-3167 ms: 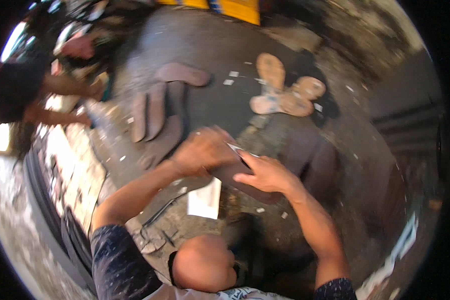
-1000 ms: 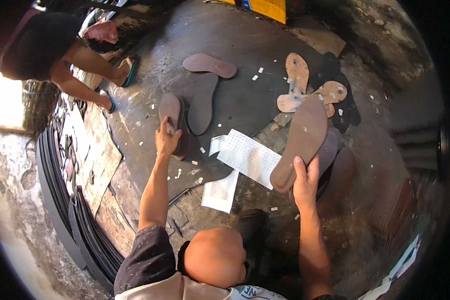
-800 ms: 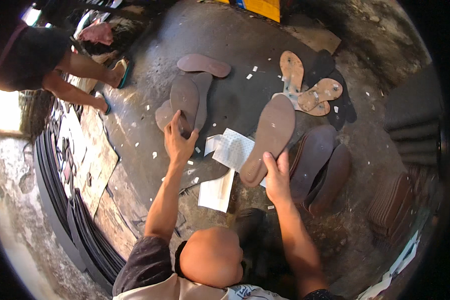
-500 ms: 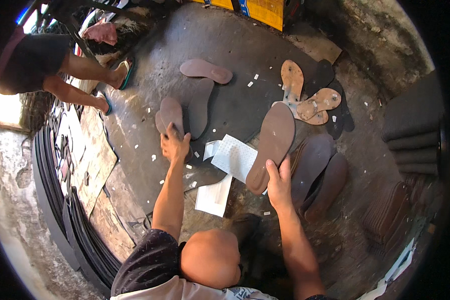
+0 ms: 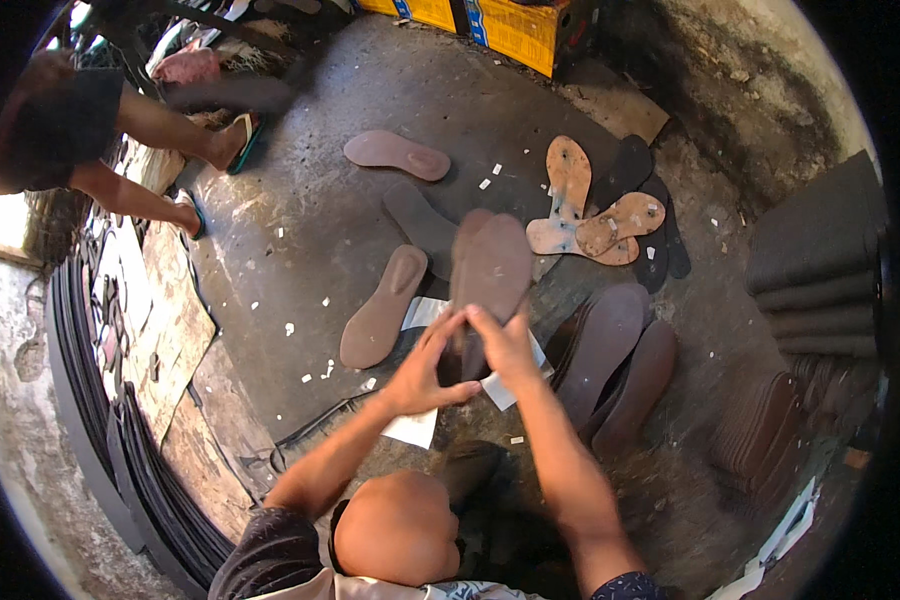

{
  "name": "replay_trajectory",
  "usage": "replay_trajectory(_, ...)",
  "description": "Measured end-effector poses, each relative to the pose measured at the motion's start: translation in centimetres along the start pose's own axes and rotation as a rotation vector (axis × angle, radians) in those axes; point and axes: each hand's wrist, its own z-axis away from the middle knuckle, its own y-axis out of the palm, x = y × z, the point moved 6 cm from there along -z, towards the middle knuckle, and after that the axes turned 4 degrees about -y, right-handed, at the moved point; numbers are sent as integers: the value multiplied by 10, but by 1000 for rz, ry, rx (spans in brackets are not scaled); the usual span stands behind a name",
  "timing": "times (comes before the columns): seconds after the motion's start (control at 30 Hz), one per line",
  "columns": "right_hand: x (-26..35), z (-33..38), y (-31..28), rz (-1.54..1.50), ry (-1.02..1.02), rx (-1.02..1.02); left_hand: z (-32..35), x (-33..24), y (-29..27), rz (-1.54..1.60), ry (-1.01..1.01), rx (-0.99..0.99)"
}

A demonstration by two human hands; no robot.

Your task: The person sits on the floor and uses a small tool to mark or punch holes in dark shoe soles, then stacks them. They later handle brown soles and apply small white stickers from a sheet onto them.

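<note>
In front of me, two brown shoe insoles (image 5: 500, 262) are held upright, nearly one on top of the other and slightly blurred. My left hand (image 5: 425, 375) grips their lower left side, thumb underneath. My right hand (image 5: 505, 345) is closed on the lower right side, thumb across the front face. Left of my hands lies a brown insole (image 5: 382, 310) with an oval pad at one end. Behind it rest a dark insole (image 5: 420, 222) and a pinkish-brown insole (image 5: 395, 154). White paper sheets (image 5: 410, 430) lie partly hidden below my hands.
Several larger brown insoles (image 5: 605, 345) stand leaning together at right. Beyond them are tan spotted insole shapes (image 5: 567, 170) and black ones (image 5: 652, 255). Folded dark sheets (image 5: 815, 260) are stacked far right, black strips (image 5: 110, 430) far left. A person in sandals (image 5: 238, 142) stands back left.
My left hand has come right from the insoles at left, bringing one along. My right hand has moved left with its insole, and the two insoles are now together. One padded insole stays behind.
</note>
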Motion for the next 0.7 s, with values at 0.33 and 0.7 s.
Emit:
replay_trajectory(0.33, 110, -16, -82, 104, -16, -170, -265, 90, -130, -643, 148, -175)
replay_trajectory(0.7, 88, -32, -104, -183, 149, -391, -280, 114, -113, -604, -85, -558)
